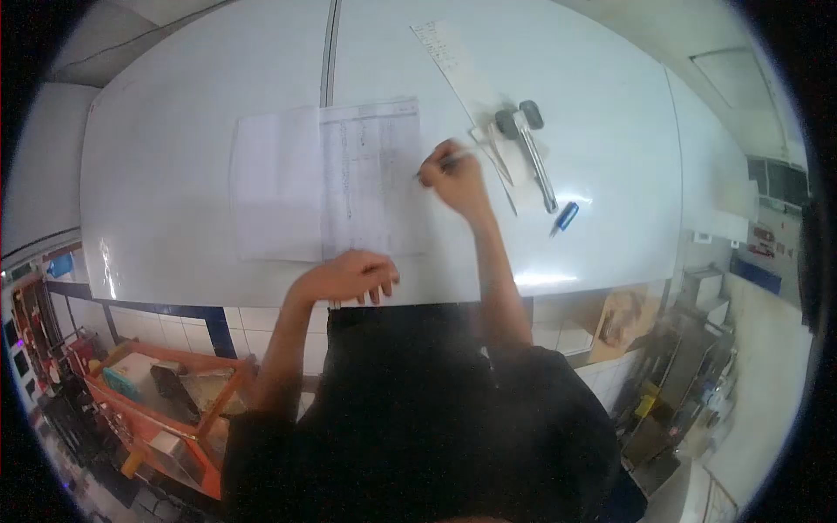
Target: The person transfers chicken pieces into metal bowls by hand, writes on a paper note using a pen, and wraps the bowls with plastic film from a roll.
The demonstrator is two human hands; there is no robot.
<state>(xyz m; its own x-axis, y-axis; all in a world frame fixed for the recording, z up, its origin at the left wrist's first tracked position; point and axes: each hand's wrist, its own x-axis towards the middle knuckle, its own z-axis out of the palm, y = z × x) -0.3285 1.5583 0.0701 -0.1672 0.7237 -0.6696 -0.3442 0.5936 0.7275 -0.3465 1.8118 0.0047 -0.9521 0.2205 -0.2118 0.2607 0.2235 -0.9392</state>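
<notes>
An open notebook or folded set of sheets lies on the white table, with a blank left page [277, 187] and a right page [366, 174] bearing printed or written columns. My right hand [453, 179] is closed around a pen [449, 161], its tip by the right page's edge. At the page's lower edge rests my left hand [349, 275], fingers loosely bent and apart, holding nothing. To the right of my writing hand are a long tool with dark rounded ends [536, 161], some paper slips [514, 157] and a blue pen or cap [567, 218].
A long strip of paper with writing [440, 57] slants across the upper table. A seam [329, 52] runs through the white tabletop [174, 157]. Below left stands an orange cart [187, 418] with things in it; shelving with items [671, 392] is at lower right.
</notes>
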